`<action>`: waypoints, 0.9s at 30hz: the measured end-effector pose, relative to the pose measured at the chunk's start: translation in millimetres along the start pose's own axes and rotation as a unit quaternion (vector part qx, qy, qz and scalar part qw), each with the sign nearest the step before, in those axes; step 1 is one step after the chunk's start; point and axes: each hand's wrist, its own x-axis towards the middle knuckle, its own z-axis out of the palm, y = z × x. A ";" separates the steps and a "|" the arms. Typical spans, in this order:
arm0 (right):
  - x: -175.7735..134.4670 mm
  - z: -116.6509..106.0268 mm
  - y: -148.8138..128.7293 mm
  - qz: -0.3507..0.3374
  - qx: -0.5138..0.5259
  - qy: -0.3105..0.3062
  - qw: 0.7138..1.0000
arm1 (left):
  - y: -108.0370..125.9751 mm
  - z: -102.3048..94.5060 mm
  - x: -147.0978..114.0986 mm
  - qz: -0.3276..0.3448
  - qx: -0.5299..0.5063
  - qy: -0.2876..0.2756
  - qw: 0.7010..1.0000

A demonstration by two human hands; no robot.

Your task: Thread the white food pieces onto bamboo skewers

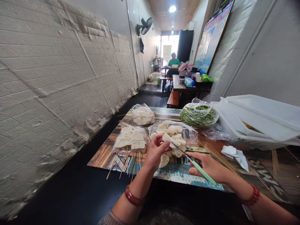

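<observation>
My left hand [155, 153] pinches a pale, spongy slice [169, 139] over an open plastic bag [191, 135] of similar pieces. In my right hand [209, 166] is a slim knife [203, 172] with a light green handle; its thin dark blade meets the lower edge of the held slice. Just below my left fingers, a round slice [163, 161] lies on the patterned table mat [182, 178]. To the left, a bag of flat white slices [131, 139] has thin wooden skewers [121, 168] sticking out toward me.
Another bag of white slices [142, 115] stands further back. A bag of green vegetables [198, 115] sits at the back right, beside white plastic bins [260, 117]. Loose skewers [217, 155] and a crumpled tissue [235, 156] lie to the right. A person [173, 61] sits far off.
</observation>
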 end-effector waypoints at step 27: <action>12.7 -1.2 2.0 -0.028 0.001 -0.066 0.997 | -9.2 -5.1 -1.4 0.058 0.122 0.004 0.991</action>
